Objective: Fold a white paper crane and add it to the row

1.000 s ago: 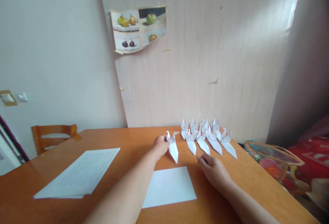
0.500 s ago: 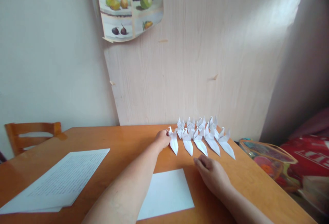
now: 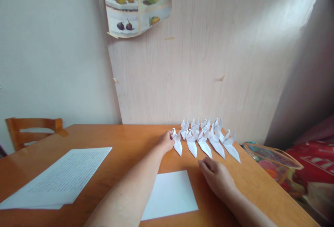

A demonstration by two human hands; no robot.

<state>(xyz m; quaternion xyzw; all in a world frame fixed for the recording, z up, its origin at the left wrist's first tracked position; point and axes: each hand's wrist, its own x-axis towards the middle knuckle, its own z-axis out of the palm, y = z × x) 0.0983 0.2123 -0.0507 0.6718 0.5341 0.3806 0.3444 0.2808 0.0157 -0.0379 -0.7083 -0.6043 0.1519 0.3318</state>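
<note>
Several white folded paper cranes (image 3: 208, 138) stand in rows at the far side of the wooden table (image 3: 125, 140), against a pale wood board. My left hand (image 3: 166, 141) reaches forward with its fingers closed on the leftmost paper crane (image 3: 177, 142), which sits at the left end of the front row. My right hand (image 3: 217, 177) rests on the table, fingers loosely curled, holding nothing, just in front of the cranes. A blank white sheet (image 3: 171, 194) lies between my forearms.
A stack of printed pages (image 3: 61, 176) lies at the left of the table. A wooden chair (image 3: 32, 131) stands behind the left corner. A picture of fruit (image 3: 138, 6) hangs on the board. A clear bag (image 3: 273, 161) and red cloth (image 3: 314, 162) sit off the table's right edge.
My left hand has carried the crane farther back and right, bringing it into line with the front row. The right hand has stayed put. The camera has shifted slightly.
</note>
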